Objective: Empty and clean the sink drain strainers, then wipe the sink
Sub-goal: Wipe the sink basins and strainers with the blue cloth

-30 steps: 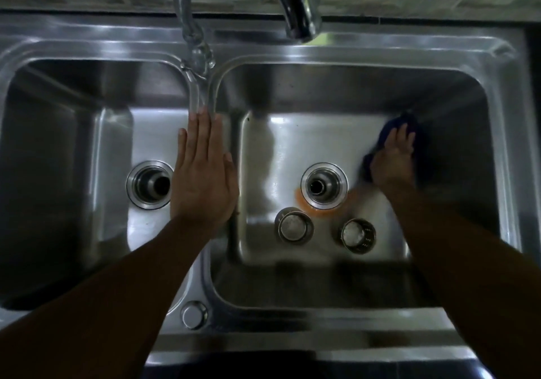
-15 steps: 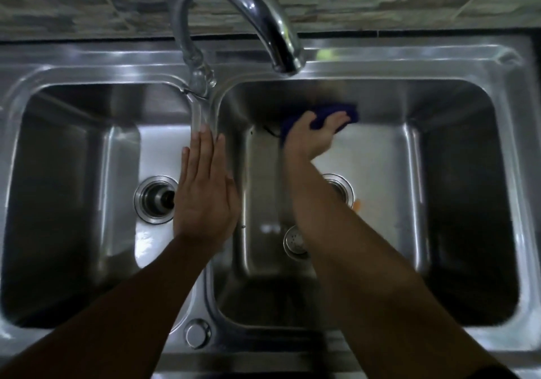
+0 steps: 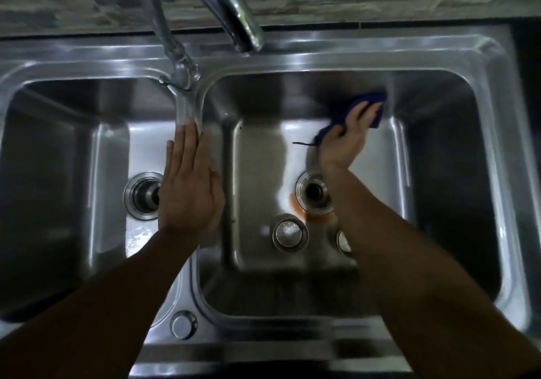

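Stone-look wall behind a stainless-steel double sink [image 3: 351, 53]. The right hand [image 3: 347, 140] clutches a dark blue cloth [image 3: 374, 98], likely soft and limp, against the right basin's back wall, while the left hand [image 3: 190, 188] rests flat on the divider.

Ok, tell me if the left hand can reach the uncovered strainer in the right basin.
Probably yes: the left hand lies flat on the divider, holding nothing, and the strainer stands nearby, clear of the right forearm.

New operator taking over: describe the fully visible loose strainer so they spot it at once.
Start at the right basin of the double sink. On its floor, nearer than the open drain with the orange stain, sits a round metal strainer. Unlike its twin, half hidden under the right forearm, it shows whole.
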The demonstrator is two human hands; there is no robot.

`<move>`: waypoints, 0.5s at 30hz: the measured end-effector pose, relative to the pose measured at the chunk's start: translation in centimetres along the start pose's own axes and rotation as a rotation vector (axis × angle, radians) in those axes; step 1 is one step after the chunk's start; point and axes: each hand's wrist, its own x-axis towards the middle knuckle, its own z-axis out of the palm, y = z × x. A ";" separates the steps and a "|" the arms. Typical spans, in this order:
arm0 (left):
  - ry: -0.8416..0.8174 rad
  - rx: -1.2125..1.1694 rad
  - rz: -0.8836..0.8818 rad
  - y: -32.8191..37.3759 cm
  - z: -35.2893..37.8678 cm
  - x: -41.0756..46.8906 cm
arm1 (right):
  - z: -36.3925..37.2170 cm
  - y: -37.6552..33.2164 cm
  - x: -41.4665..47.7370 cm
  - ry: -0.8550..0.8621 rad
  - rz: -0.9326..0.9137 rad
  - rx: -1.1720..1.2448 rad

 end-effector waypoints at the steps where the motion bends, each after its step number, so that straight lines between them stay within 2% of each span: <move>1: -0.005 -0.001 -0.004 0.0 0.0 0.0 | -1.0 0.8 1.0 0.061 -0.019 -0.049; 3: -0.008 -0.006 -0.007 0.0 0.0 0.0 | -2.7 2.0 2.6 0.145 -0.044 -0.114; 5: -0.006 -0.010 -0.009 -0.1 0.0 0.0 | -4.2 3.7 3.6 0.123 -0.103 -0.273; 7: 0.004 -0.014 -0.013 -0.1 0.1 0.0 | -5.3 5.6 4.3 0.018 -0.163 -0.440; 11: 0.015 -0.025 -0.012 0.0 0.0 0.0 | -3.9 6.6 4.4 -0.235 -0.101 -0.721; 13: 0.009 -0.022 -0.004 0.0 0.1 -0.1 | -2.1 5.3 2.8 -0.310 -0.105 -0.738; 15: 0.013 -0.026 0.002 0.0 0.1 -0.1 | -0.2 3.6 0.1 -0.453 -0.199 -0.661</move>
